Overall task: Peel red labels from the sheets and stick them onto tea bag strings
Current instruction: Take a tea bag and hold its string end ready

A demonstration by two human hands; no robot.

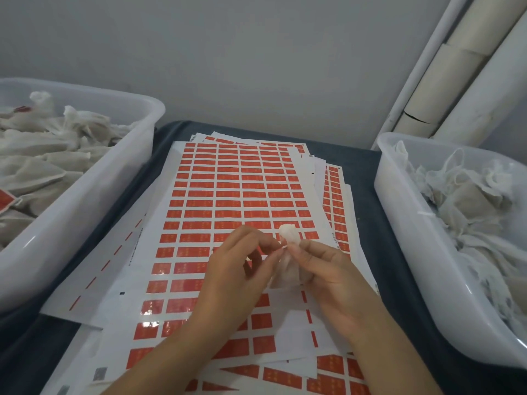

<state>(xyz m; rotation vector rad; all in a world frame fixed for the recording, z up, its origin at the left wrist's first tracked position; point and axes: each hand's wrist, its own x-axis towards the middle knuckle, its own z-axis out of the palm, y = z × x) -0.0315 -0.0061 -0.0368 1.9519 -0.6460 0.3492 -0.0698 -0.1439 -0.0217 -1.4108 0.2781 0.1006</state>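
Note:
A stack of white sheets [228, 189] covered with rows of red labels lies on the dark table in front of me. My right hand [328, 275] holds a small white tea bag [289, 269] above the lower part of the top sheet, its gathered top sticking up past my fingers. My left hand [236, 269] is right beside it, fingertips pinched together at the bag's neck, where a thin white string seems to run. Whether a label is between those fingers I cannot tell.
A white plastic tub [99, 178] at the left holds many tea bags, some with red labels attached. Another white tub [422, 223] at the right holds tea bags with loose strings. Cardboard tubes [445, 81] lean against the wall at the back right.

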